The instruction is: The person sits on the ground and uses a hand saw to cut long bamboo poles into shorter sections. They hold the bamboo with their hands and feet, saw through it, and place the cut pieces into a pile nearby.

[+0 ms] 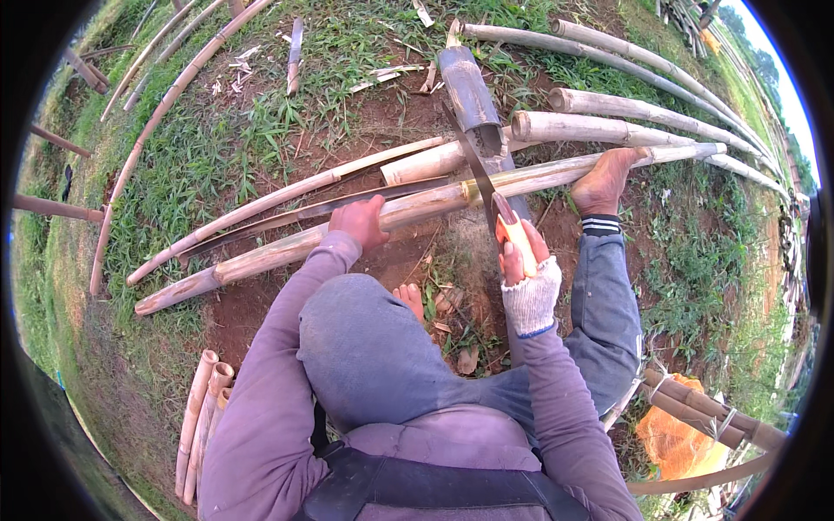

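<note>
A long bamboo pole (300, 246) lies slantwise in front of me, from lower left to upper right. My left hand (360, 223) is closed over it, left of its middle. In a fingerless knit glove, my right hand (530, 276) grips the orange handle of a hand saw (477, 161). The saw's dark blade crosses the pole near a joint; whether its teeth sit in a cut I cannot tell. My bare right foot (608, 181) presses on the pole's right part. Beneath the pole runs a thick grey bamboo piece (469, 91) with a notched opening.
Several bamboo poles (608, 130) lie at the far right. A short bamboo length (426, 162) and a split strip (321, 211) lie just beyond the pole. At far left-centre a long blade (295, 54) rests on grass. Cut bamboo pieces (198, 417) lie near left; orange netting (669, 425) near right.
</note>
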Demonstrator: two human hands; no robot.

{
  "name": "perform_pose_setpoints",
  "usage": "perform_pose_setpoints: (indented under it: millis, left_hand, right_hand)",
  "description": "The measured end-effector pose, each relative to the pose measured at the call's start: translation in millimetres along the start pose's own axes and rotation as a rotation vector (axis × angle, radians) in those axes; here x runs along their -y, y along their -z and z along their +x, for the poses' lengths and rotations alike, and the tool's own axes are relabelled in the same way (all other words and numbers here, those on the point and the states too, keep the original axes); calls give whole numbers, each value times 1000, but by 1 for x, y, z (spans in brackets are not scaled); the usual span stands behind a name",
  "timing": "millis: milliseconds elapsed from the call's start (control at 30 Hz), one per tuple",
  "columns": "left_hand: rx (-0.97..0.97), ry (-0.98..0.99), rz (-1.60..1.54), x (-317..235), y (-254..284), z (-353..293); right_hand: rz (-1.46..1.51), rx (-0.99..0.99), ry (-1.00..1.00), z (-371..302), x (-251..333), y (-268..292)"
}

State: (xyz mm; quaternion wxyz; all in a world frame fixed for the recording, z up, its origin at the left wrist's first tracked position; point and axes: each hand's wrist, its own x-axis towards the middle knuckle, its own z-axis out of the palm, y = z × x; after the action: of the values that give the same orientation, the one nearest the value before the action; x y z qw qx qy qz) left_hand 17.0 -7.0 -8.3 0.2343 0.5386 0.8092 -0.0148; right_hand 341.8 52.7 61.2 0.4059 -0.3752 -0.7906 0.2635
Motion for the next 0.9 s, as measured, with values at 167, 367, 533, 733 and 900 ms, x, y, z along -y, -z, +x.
perform_pose_setpoints:
  millis: [167,367,533,733,900]
  left_hand:
    - [-32,-88,-29,-6,-2,16]
    - [-134,-58,-61,22,-31,-1]
    - [-120,-49,-37,15,-22,-2]
    - [-118,-49,-44,23,-17,-13]
    - [-169,-76,-56,32,-30,-4]
  right_hand:
    - [194,-41,-213,-47,61,46]
    - [289,82,-365,-109,83,95]
    - [94,77,-350,3,60,16]
    - [279,63,-307,-81,63,69]
    - [410,130,-452,-102,73,98]
